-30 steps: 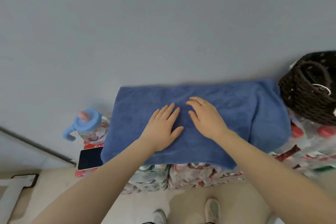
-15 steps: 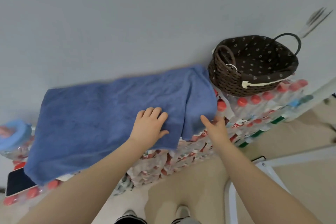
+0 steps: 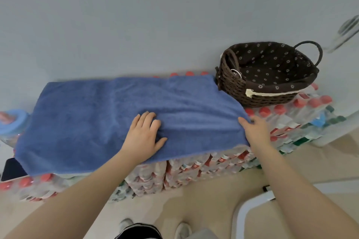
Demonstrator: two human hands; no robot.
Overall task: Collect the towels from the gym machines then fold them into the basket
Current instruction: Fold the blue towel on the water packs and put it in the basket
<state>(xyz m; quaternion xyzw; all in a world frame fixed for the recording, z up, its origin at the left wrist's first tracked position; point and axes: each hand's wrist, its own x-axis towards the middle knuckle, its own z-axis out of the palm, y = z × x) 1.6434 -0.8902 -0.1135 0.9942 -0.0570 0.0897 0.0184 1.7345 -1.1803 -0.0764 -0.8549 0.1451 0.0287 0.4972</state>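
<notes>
Stacked packs of red-capped water bottles (image 3: 194,167) line the wall. Blue towel (image 3: 108,120) spread flat on top. Wicker basket (image 3: 266,95) touches its right end. Left hand (image 3: 144,137) flat on towel, fingers loosely spread. Right hand (image 3: 255,131) pinches towel's right edge. Blue cup (image 3: 11,122) and dark phone (image 3: 11,169) far left.

Left hand (image 3: 144,137) flat on blue towel (image 3: 108,118) spread over bottled-water packs (image 3: 194,167), right hand (image 3: 254,130) pinching its right edge, empty wicker basket (image 3: 252,95) just beside.

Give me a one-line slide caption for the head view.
Left hand presses blue towel flat on stacked bottle packs; right hand grips its corner beside basket.
</notes>
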